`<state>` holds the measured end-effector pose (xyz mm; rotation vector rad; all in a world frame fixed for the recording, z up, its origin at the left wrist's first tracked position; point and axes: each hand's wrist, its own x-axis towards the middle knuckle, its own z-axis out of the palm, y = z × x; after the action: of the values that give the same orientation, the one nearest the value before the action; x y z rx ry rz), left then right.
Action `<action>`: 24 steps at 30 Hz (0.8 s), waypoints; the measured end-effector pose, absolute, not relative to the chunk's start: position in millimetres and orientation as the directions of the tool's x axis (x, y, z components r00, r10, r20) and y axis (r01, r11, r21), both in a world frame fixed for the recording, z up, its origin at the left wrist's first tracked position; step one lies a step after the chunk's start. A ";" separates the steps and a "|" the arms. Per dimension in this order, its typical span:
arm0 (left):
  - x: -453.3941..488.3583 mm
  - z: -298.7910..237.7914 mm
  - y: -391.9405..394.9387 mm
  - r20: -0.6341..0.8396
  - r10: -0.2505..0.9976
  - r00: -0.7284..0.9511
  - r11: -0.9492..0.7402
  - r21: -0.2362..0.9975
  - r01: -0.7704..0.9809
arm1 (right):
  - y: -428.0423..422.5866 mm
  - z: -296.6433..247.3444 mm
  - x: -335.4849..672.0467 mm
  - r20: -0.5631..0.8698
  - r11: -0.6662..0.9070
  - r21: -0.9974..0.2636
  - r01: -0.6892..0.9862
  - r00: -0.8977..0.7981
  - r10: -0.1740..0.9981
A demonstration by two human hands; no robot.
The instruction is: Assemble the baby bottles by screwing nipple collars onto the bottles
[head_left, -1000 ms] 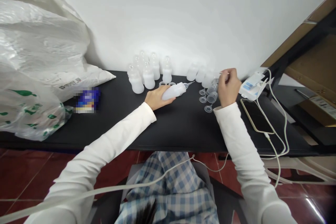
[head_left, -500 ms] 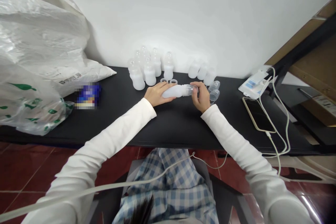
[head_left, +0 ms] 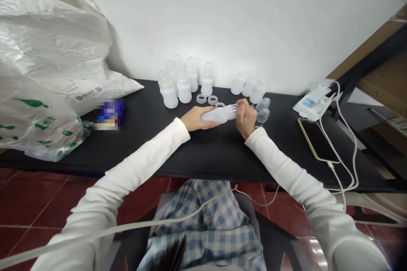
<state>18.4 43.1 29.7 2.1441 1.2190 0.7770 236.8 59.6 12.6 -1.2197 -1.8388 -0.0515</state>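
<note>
A white baby bottle (head_left: 218, 115) lies sideways in the air over the black table, its base wrapped by my left hand (head_left: 197, 119). My right hand (head_left: 246, 118) is closed around the clear cap (head_left: 233, 111) at the bottle's other end; the cap's tip is hidden in the fingers. Just behind the bottle lie several white rings (head_left: 201, 98). Clear loose caps (head_left: 263, 115) rest beside my right hand. Further back on the left stand several capped bottles (head_left: 184, 87), and at the right several bottles without caps (head_left: 238, 84).
Large plastic bags (head_left: 51, 72) fill the left side, with a blue packet (head_left: 110, 114) near them. On the right lie a phone (head_left: 318, 140) with a charging cable and a white-blue package (head_left: 313, 102). A white wall (head_left: 222, 12) rises behind the black table (head_left: 210, 156).
My right hand has closed more fully around the cap, covering its tip. The bottle is now slightly tilted, cap end higher in view, and the rings behind show more.
</note>
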 end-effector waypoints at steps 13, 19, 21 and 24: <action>26.4 19.5 38.3 0.412 0.850 0.329 -0.408 0.118 0.905 | 66.3 28.2 230.3 0.377 0.188 -0.373 0.909 -0.036 0.925; 24.8 20.0 39.9 0.385 0.876 0.291 -0.392 0.217 0.894 | 58.7 21.9 235.5 0.657 0.491 -0.359 0.794 -0.158 0.737; 22.6 19.9 40.5 0.327 0.898 0.295 -0.380 0.235 0.895 | 58.6 17.6 236.0 0.702 0.566 -0.332 0.754 -0.204 0.683; 20.9 19.0 41.2 0.305 0.899 0.315 -0.387 0.216 0.896 | 62.7 12.3 237.7 0.649 0.537 -0.381 0.752 -0.196 0.735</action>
<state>20.9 41.2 19.0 2.5416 1.7357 0.5963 237.7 62.7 12.3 -1.2090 -1.9445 -0.0268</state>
